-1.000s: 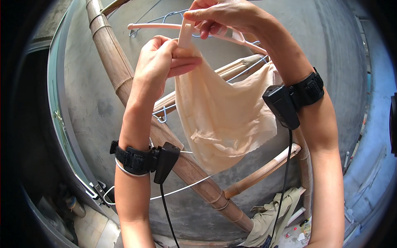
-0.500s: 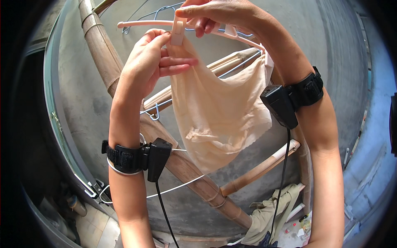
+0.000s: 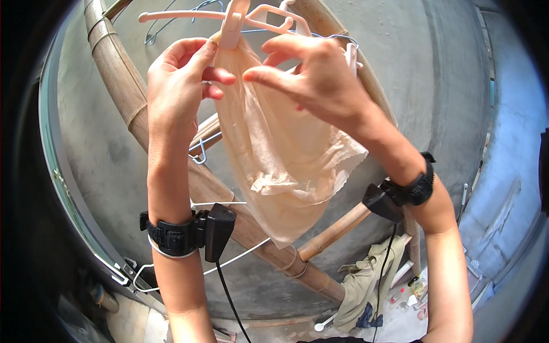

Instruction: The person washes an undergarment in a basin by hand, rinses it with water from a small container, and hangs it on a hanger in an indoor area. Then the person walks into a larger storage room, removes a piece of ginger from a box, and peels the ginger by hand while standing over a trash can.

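Right grip [image 3: 323, 74] lowered to cloth [image 3: 266, 146], fingers parted, apparently empty | cloth hangs between and below grips | hanger [image 3: 180, 15] above | left grip [image 3: 176, 80] pinches cloth's edge | clip [image 3: 231, 33], beside left grip, seemingly holds without right

Your forearms [image 3: 177, 286] extend from near to far; your left hand [image 3: 178, 86] pinches with thumb and forefinger, your right hand [image 3: 323, 74] holds them apart.

place: apparently home laundry-drying corner | signs: bamboo frame [image 3: 118, 80], pink hanger [image 3: 171, 14], beige garment [image 3: 274, 151], grey wall [image 3: 417, 63]
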### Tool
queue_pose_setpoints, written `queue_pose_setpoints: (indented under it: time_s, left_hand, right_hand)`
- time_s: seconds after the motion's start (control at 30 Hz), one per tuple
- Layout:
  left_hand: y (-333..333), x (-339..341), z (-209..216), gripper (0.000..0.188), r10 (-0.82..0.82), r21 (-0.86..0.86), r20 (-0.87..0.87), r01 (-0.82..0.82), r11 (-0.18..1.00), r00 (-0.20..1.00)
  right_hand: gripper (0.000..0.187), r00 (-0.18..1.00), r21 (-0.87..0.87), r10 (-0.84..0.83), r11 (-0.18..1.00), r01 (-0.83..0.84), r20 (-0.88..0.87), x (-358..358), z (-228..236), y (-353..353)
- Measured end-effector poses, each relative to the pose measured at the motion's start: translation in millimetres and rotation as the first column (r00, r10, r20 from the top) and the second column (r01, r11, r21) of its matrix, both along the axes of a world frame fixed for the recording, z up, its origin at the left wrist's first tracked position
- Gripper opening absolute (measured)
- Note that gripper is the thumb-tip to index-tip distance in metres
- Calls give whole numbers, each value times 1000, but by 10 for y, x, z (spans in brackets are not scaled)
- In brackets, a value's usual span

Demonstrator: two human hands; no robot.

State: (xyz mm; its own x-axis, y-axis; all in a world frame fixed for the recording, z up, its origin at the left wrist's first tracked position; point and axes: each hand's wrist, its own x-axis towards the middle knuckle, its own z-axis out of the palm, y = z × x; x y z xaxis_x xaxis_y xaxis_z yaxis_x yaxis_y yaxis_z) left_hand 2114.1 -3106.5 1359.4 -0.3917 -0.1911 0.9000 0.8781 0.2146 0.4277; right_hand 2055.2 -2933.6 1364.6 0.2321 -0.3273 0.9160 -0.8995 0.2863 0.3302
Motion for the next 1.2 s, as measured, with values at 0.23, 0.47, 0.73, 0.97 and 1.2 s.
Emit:
queue_pose_setpoints:
  time_s: [0.23,0.47,0.73,0.97,1.2]
  left_hand:
    - [-97,-90,18,16,-46,147,-102,60,987,994]
    - [-146,-53,-3,16,50,117,-66,-42,992,997]
    - [-46,38,-58,18,20,85,-30,-18,996,999]
    - [293,241,-362,31,182,194,-118,-156,968,976]
    - [877,675,-1374,17,152,247,-187,-103,963,971]
  right_hand:
    - [17,728,-252,427,904,-344,537,30,23,61]
    - [16,747,-367,438,889,-275,501,-101,13,211]
    - [16,912,-159,239,968,-196,333,-45,-131,58]
    - [23,991,-180,85,981,-66,104,104,-500,780]
    - [18,794,-442,261,897,10,548,219,-1533,2251]
